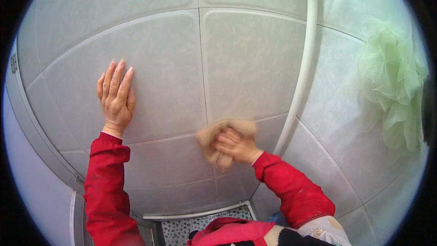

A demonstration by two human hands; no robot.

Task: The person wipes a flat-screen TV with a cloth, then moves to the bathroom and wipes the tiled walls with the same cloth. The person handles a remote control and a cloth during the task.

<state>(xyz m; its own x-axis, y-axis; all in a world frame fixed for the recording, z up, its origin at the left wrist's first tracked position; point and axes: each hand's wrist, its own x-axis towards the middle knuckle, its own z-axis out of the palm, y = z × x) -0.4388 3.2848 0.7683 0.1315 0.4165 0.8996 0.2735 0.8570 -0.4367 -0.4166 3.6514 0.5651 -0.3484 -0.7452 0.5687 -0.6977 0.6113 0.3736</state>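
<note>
My right hand (235,145) presses a tan cloth (242,125) against the tiled wall (252,65), low down where several tile joints meet. The cloth is bunched under the fingers, and both it and the hand are slightly blurred. To the left, my left hand (116,97) rests on a large pale tile, palm towards the wall. Its fingers point up and stand a little apart, with nothing held. Red sleeves cover both forearms.
A white pipe (305,58) runs down the wall corner right of the cloth. Green mesh bath puffs (389,71) hang on the right wall. A door frame (44,133) curves along the left. Below, a thin white pipe (194,216) edges the pebble-patterned floor (177,230).
</note>
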